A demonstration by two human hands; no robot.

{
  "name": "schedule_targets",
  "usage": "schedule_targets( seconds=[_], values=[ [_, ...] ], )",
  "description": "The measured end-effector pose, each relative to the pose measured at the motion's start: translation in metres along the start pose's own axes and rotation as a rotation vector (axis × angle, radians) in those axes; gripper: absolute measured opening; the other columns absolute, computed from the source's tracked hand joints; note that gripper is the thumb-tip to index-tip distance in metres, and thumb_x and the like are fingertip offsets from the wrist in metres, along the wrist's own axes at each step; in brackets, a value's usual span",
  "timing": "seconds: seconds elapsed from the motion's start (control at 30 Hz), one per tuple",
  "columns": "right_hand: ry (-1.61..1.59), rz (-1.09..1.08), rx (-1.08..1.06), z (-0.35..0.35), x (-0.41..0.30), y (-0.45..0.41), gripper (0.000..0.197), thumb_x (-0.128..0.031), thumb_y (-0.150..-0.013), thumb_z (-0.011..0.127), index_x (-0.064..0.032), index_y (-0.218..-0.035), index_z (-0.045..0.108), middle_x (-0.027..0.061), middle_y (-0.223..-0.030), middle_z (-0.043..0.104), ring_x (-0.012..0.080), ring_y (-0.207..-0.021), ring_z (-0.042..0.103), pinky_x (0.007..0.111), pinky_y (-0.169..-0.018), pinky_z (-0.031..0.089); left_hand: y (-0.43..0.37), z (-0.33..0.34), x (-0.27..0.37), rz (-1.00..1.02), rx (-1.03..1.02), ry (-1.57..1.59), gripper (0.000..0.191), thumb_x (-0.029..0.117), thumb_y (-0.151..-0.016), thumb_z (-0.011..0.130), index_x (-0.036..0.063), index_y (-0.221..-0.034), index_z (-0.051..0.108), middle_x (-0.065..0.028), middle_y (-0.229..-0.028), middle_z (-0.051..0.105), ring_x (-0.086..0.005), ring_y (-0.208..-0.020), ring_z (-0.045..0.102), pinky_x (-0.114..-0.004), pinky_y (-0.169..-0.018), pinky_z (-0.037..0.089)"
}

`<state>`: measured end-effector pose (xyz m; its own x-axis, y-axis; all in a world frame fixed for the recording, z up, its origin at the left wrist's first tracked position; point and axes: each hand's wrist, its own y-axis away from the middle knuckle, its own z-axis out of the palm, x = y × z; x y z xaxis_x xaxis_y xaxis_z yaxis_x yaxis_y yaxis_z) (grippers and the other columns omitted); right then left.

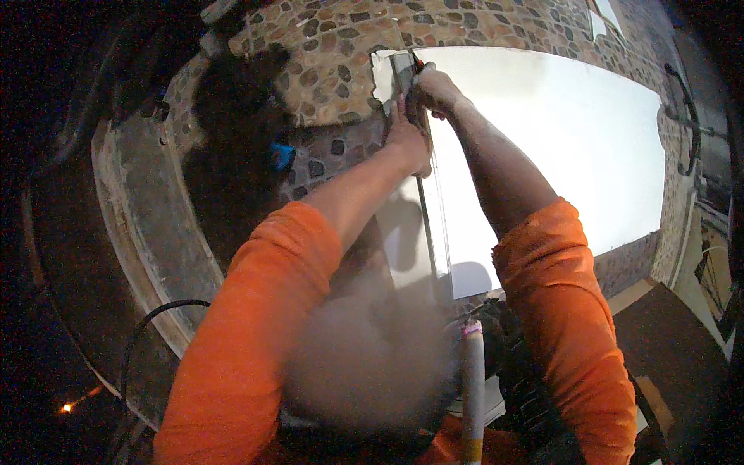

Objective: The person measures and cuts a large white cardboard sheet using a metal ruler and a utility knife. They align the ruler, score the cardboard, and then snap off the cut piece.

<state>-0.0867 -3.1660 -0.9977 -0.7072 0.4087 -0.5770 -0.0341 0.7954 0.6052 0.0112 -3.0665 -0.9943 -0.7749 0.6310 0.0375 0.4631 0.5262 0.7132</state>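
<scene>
A large white board [569, 139] lies on the pebble-patterned floor in front of me, its left end rough-edged. Along its left part runs a long straight bar [443, 244], seemingly a metal straightedge. My left hand [408, 144] presses down on the bar with fingers stretched toward its far end. Just beyond, my right hand [437, 90] is closed around a small hand tool [419, 64] with a red part, perhaps a utility knife. The tool's tip is too small to make out. It sits close beside the bar, near the board's far edge.
A blue object [282, 157] lies in shadow on the floor to the left. A concrete ledge [157, 215] curves along the left side, with a black cable [154, 314] near it. A pale tube [473, 383] stands close to my body. Brown board [668, 343] lies at right.
</scene>
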Motion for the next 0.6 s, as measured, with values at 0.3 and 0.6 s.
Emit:
schedule_targets(
  seconds=[0.3,0.6],
  values=[
    [0.050,0.001,-0.150,-0.015,-0.016,-0.004,0.017,-0.010,-0.092,0.052,0.0045,-0.098,0.057,0.0142,-0.069,0.058,0.0206,-0.051,0.051,0.040,-0.043,0.040,0.013,-0.008,0.003,-0.049,0.080,-0.004,0.110,0.050,-0.086,0.063,-0.0184,-0.157,0.012,-0.0421,-0.164,0.002,-0.0585,-0.153,-0.003,-0.071,-0.121,0.001],
    [0.200,-0.027,-0.109,0.000,0.020,0.070,0.062,-0.033,-0.093,0.063,0.0076,-0.137,0.048,0.0280,-0.115,0.068,0.0351,-0.088,0.073,0.044,-0.070,0.061,-0.010,0.017,-0.005,-0.042,0.187,0.149,0.118,0.049,-0.083,0.069,-0.0168,-0.157,0.005,-0.0412,-0.165,-0.003,-0.0569,-0.154,-0.007,-0.068,-0.122,-0.007]
  ],
)
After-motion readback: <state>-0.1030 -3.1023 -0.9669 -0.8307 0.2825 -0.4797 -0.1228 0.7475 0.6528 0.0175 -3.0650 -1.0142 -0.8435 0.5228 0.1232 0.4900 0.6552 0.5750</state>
